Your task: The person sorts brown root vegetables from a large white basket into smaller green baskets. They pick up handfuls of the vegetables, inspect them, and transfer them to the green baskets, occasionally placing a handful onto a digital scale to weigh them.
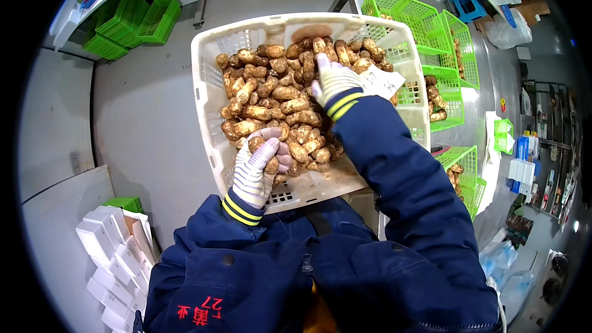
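Note:
A white plastic crate [314, 202] in front of me holds a heap of brown and cream mushrooms [291, 92], likely matsutake, with soil on them. Over the near left part of the heap, my left hand [259, 162], in a striped knit glove, is closed around a mushroom [271, 165]; its fingers hide the middle. My right hand [335, 76], gloved alike, reaches to the far right of the heap. Its index finger touches a mushroom [319, 45], and the thumb stands apart from it. A white paper slip [381, 81] with handwriting lies beside the right wrist.
On the right, a metal table [485, 71] bears green plastic baskets [446, 97], several with mushrooms. Stacked green baskets [118, 23] stand at the upper left. White boxes [115, 263] are piled at the lower left. A blue stool [467, 8] is at the upper right.

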The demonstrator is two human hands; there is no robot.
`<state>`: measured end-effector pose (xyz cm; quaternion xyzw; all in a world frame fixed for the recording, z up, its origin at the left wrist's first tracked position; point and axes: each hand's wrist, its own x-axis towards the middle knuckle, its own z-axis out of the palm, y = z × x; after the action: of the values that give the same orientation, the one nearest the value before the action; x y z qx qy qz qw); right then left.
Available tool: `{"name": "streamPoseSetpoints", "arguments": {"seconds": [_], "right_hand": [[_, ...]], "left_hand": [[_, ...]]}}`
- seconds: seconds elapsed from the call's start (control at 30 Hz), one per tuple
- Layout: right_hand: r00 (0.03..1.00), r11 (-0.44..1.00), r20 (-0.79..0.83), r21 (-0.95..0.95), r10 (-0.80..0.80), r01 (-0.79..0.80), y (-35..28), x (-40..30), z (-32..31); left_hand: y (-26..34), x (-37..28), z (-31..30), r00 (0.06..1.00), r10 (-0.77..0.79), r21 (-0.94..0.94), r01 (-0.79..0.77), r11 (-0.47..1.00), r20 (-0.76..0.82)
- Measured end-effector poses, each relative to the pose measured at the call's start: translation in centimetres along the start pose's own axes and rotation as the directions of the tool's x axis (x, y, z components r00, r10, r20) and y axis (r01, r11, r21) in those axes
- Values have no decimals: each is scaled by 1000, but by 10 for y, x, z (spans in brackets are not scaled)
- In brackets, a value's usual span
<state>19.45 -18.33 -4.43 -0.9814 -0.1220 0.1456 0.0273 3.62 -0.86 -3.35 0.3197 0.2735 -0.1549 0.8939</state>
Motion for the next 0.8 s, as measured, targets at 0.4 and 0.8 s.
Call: {"name": "streamPoseSetpoints", "arguments": {"seconds": [0.4, 0.8], "right_hand": [[852, 885, 268, 267, -449, 382, -55, -40, -8], [950, 848, 177, -429, -259, 311, 24, 38, 25]], "left_hand": [[-2, 2, -5, 998, 39, -26, -38, 999, 45], [-3, 2, -6, 999, 37, 7, -37, 999, 21]]}}
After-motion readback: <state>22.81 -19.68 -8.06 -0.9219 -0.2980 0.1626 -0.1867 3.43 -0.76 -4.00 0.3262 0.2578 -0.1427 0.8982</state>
